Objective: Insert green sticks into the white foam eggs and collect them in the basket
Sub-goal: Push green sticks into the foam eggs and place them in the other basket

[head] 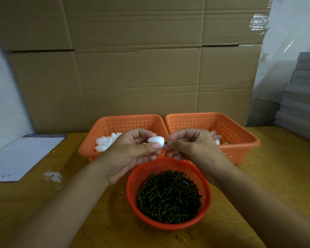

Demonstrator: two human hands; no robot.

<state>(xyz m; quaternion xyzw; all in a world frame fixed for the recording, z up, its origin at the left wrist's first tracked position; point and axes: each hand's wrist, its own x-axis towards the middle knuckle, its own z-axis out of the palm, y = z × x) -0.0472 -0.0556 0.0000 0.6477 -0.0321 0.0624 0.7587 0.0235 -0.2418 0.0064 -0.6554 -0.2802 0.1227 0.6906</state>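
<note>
Now the left hand (132,153) pinches a smooth white foam egg (156,141) between thumb and fingers; just beside it, the right hand (191,145) pinches a thin green stick (166,143) against the egg's blunt end.

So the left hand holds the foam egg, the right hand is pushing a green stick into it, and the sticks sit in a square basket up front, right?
Not quite. The head view shows the green sticks in a round basket, not a square one. The rest holds: left hand grips the foam egg, right hand pinches the stick.
</note>
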